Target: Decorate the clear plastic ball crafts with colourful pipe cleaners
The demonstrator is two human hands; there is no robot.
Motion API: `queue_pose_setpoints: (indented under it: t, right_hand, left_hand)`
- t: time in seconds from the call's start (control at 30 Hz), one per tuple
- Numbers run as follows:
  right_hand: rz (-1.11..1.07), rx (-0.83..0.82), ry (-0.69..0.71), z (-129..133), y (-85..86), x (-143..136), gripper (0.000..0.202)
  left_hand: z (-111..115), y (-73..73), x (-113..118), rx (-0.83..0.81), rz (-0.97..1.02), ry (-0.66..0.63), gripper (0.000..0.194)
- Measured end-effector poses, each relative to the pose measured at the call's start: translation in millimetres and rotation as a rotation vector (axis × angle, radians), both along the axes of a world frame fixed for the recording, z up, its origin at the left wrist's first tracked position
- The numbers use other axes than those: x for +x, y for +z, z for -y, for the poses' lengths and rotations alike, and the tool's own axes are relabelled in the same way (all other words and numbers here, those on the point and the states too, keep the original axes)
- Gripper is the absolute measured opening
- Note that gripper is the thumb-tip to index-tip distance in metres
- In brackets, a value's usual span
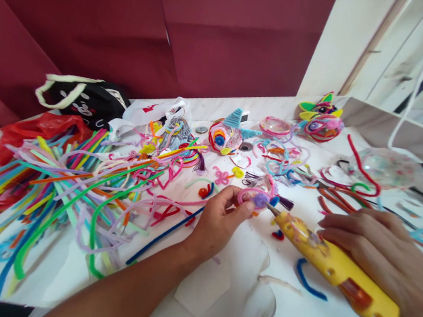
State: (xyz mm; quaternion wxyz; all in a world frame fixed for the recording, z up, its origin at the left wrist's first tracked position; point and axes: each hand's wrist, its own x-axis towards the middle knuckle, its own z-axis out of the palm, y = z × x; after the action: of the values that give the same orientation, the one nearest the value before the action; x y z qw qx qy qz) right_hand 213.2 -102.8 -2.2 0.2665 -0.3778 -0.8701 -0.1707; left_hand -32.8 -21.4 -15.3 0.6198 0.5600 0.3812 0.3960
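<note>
Left hand (pixel 218 223) pinches a small pipe-cleaner piece (pixel 258 197), a pink loop with a purple coil, between thumb and fingertips just above the white surface (pixel 224 278). Right hand (pixel 388 256) is wrapped around a yellow glue gun (pixel 331 262), whose nozzle tip touches or nearly touches the purple coil.

The step in hand appears to be gluing the coil to the loop. It is likely done best with the nozzle held steady at the joint, a small bead only, and the pinching fingertips kept clear of the hot tip and fresh glue.

A heap of loose pipe cleaners (pixel 67 194) lies to the left; finished ornaments (pixel 227 134) and a clear ball (pixel 384 168) lie beyond and to the right. A black bag (pixel 84 101) at the back carries white lettering, too small to read. No brand shows on the glue gun.
</note>
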Motion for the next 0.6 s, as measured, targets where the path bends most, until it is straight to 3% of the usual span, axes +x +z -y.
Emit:
queue_pose_setpoints:
  t: [0.3,0.6]
  right_hand:
    - [0.01,0.009,0.007,-2.8,-0.3,-2.3,0.025]
    - [0.08,0.18,-0.01,-6.6,-1.9,-3.0,0.021]
  left_hand:
    - [-2.1,0.8,3.2,-0.062,0.075,-0.014,0.027]
    - [-4.5,-1.0,1.6,-0.132,0.135,-0.023,0.03]
